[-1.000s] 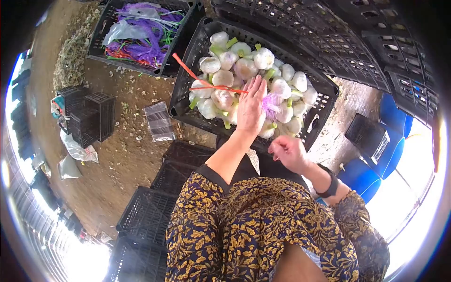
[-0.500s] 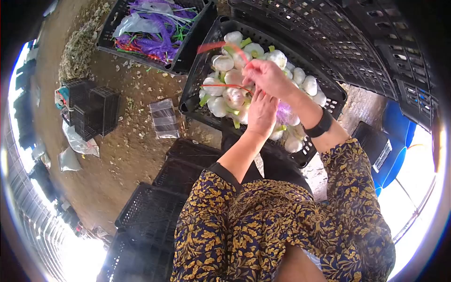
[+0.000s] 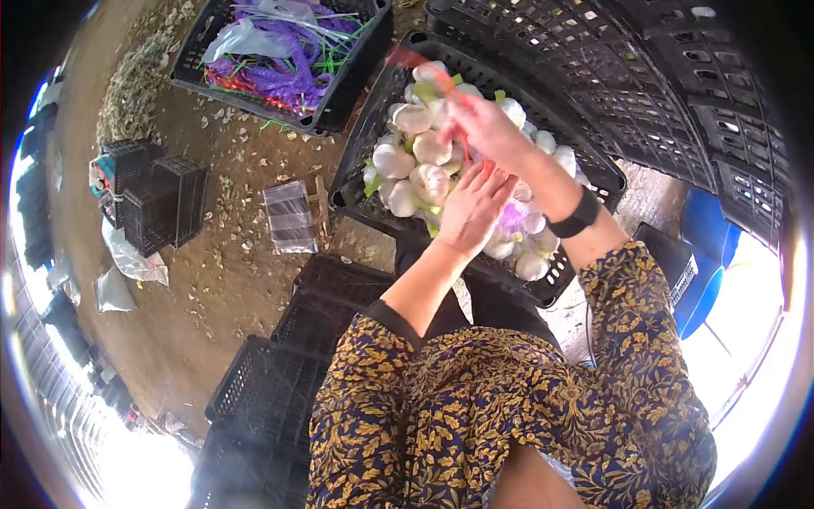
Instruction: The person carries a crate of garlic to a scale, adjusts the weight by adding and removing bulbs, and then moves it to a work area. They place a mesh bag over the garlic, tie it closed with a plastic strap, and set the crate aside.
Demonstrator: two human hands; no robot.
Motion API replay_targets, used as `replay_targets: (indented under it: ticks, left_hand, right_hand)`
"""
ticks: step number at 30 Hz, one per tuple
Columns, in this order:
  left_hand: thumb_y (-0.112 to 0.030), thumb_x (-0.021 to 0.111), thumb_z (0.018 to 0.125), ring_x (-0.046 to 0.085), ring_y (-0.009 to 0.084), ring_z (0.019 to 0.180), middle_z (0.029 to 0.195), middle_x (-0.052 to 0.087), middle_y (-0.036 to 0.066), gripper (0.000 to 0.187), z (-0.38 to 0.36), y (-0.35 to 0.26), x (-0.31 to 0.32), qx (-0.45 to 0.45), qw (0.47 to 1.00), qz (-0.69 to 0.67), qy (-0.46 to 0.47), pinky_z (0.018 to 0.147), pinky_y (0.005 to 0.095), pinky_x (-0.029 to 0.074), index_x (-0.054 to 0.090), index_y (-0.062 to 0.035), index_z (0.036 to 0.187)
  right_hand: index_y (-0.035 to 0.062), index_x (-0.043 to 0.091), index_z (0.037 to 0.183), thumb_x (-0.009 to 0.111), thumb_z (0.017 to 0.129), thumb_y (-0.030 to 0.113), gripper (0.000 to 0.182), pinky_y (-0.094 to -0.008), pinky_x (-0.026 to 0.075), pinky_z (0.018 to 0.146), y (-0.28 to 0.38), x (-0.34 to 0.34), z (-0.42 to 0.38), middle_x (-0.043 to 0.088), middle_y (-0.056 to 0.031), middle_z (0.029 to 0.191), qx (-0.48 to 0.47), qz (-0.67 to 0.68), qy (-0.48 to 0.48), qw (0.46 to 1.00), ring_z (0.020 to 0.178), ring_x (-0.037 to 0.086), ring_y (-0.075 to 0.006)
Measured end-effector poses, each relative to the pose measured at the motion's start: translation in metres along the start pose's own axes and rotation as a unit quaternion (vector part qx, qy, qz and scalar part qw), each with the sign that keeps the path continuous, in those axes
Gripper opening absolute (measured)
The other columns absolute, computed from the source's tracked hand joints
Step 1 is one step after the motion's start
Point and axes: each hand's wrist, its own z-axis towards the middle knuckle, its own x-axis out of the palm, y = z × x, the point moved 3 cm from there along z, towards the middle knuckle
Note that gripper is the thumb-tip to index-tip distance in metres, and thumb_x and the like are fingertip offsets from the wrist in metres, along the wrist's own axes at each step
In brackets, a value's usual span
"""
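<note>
My left hand [image 3: 476, 208] is closed over the garlic, its fingertips pressed together where a red plastic strip runs in; the fingers partly hide what they grip. Just beside it shows a purple mesh bag [image 3: 514, 215] with garlic bulbs in it. Above, my right hand [image 3: 485, 127], smeared by motion, is closed on the red strip [image 3: 443, 81], whose free end trails to the upper left. White garlic bulbs [image 3: 431, 147] with short green stems lie below both hands in a black plastic crate [image 3: 360, 144]. A dark band [image 3: 577, 214] circles my right wrist.
A black crate [image 3: 318, 119] with purple nets [image 3: 297, 64] and red and green strips stands at the upper left. Tall black crates [image 3: 678, 110] rise at the right. More crates [image 3: 263, 382] sit lower left, and a flat wrapped pack [image 3: 291, 216] lies on the littered floor.
My right hand stays above the left and draws the red strip up and left. The strip's short end, once pointing left, now stands up near my left fingertips.
</note>
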Motion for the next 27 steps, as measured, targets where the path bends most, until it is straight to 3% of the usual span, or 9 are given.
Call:
replay_targets:
  ticks: [2,3,8,10,11,19,23,26,27]
  left_hand:
    - [-0.012,0.054,0.077,0.049,0.0229,0.116,0.121,0.053,0.006,0.037,0.007,-0.008,-0.016,0.093,0.992,0.055,-0.064,0.101,0.0385,0.037,0.058,-0.0081,0.113]
    - [-0.012,0.056,0.077,0.049,0.0224,0.115,0.122,0.053,0.003,0.033,0.011,-0.009,-0.021,0.102,0.988,0.080,-0.082,0.100,0.0386,0.038,0.061,-0.0105,0.110]
    - [-0.015,0.062,0.075,0.056,0.0214,0.096,0.098,0.058,0.000,0.019,0.015,-0.001,-0.044,0.013,0.992,0.098,-0.079,0.081,0.0393,0.044,0.065,-0.0165,0.093]
    - [-0.011,0.061,0.074,0.061,0.0229,0.080,0.084,0.061,0.001,0.018,0.014,0.003,-0.034,-0.020,0.995,0.076,0.061,0.071,0.0380,0.048,0.066,-0.0157,0.091]
    - [-0.007,0.059,0.073,0.062,0.0266,0.068,0.072,0.060,0.006,0.020,0.016,0.004,-0.037,-0.036,0.999,-0.037,-0.010,0.062,0.0380,0.049,0.068,-0.0133,0.090]
    - [0.004,0.055,0.076,0.063,0.0302,0.077,0.090,0.065,0.016,0.033,0.018,0.011,-0.050,-0.081,0.974,-0.165,0.134,0.070,0.0350,0.049,0.068,-0.0111,0.103]
    - [0.006,0.053,0.076,0.062,0.0309,0.084,0.101,0.063,0.017,0.039,0.005,0.001,-0.062,-0.021,0.983,-0.158,0.095,0.075,0.0321,0.049,0.067,-0.0127,0.108]
    - [0.001,0.052,0.077,0.061,0.0311,0.088,0.106,0.062,0.015,0.031,0.013,-0.003,-0.067,-0.059,0.986,-0.134,0.078,0.081,0.0331,0.048,0.065,-0.0029,0.105]
    - [-0.006,0.051,0.082,0.062,0.0303,0.087,0.102,0.063,0.013,0.028,0.019,0.000,-0.062,-0.141,0.961,-0.235,0.026,0.080,0.0340,0.048,0.065,-0.0030,0.106]
  right_hand:
    - [0.0045,0.054,0.091,0.048,0.096,0.029,0.026,-0.0204,0.039,0.053,0.001,-0.019,-0.005,0.049,0.0031,0.064,0.092,0.196,0.029,0.976,0.058,0.047,-0.0049]
    - [0.0083,0.048,0.083,0.046,0.096,0.032,0.027,-0.0195,0.034,0.048,0.007,-0.031,-0.011,0.040,0.0056,0.059,0.112,0.143,-0.016,0.983,0.052,0.039,-0.0038]
    - [0.0041,0.051,0.087,0.046,0.097,0.029,0.028,-0.0207,0.027,0.045,-0.017,-0.067,-0.049,0.040,0.0052,0.062,0.174,0.162,-0.064,0.969,0.051,0.035,-0.0039]
    - [0.0042,0.051,0.087,0.045,0.097,0.027,0.026,-0.0201,0.028,0.046,-0.019,-0.072,-0.060,0.041,0.0048,0.062,0.158,0.186,-0.078,0.967,0.052,0.036,-0.0039]
    - [0.0040,0.051,0.087,0.045,0.097,0.026,0.025,-0.0204,0.030,0.047,-0.028,-0.072,-0.062,0.041,0.0043,0.062,0.125,0.156,-0.090,0.976,0.053,0.038,-0.0042]
    - [0.0006,0.052,0.090,0.046,0.096,0.027,0.028,-0.0277,0.044,0.056,-0.038,-0.074,-0.062,0.051,-0.0029,0.069,0.100,0.043,-0.119,0.987,0.060,0.051,-0.0112]
    - [0.0005,0.052,0.090,0.045,0.096,0.026,0.028,-0.0297,0.045,0.057,-0.038,-0.071,-0.065,0.053,-0.0054,0.069,0.091,0.021,-0.141,0.986,0.060,0.053,-0.0134]
    - [0.0002,0.052,0.089,0.043,0.097,0.026,0.028,-0.0315,0.045,0.057,-0.041,-0.070,-0.062,0.053,-0.0066,0.068,0.070,0.012,-0.153,0.986,0.060,0.053,-0.0151]
    - [0.0002,0.051,0.089,0.043,0.097,0.025,0.027,-0.0317,0.044,0.057,-0.043,-0.070,-0.063,0.053,-0.0066,0.068,0.065,0.013,-0.149,0.987,0.060,0.053,-0.0154]
